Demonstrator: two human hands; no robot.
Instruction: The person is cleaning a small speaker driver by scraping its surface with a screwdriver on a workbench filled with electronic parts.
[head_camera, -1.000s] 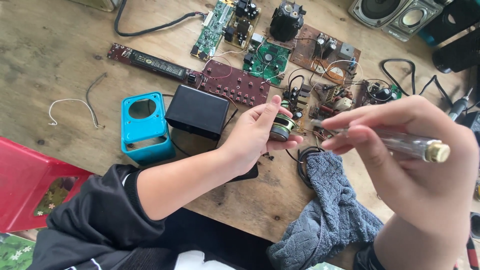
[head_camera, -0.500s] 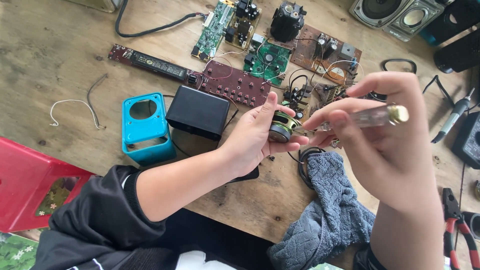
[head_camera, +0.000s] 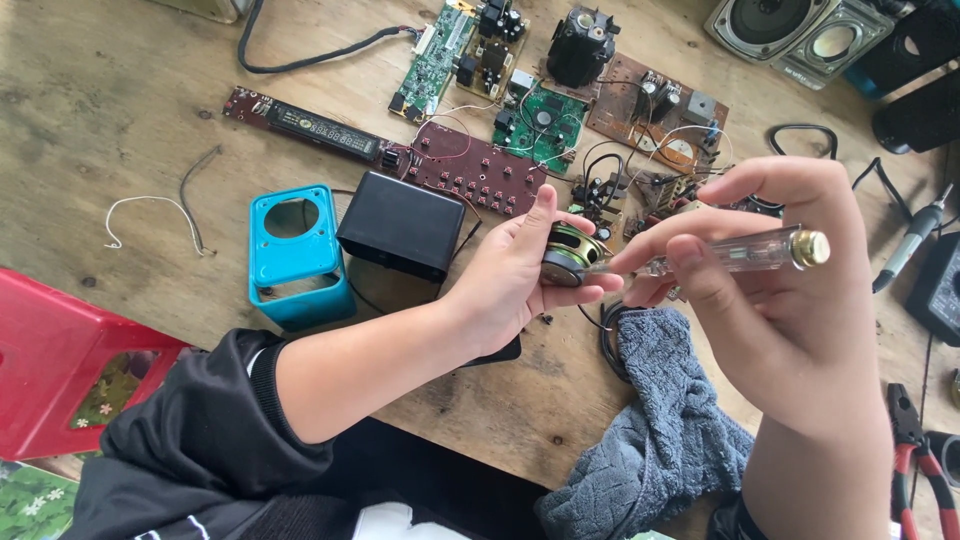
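I have the small round speaker (head_camera: 567, 256) pinched in my left hand (head_camera: 510, 275), fingers closed around its rim, held above the wooden surface (head_camera: 120, 120), while my right hand (head_camera: 770, 280) grips a clear-handled screwdriver (head_camera: 735, 252) with its tip at the speaker. It looks light but fragile. I judge the stiff metal rim the safest hold, away from the thin cone.

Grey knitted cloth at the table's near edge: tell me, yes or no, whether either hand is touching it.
No. The grey knitted cloth lies on the table below both hands, which are raised above it.
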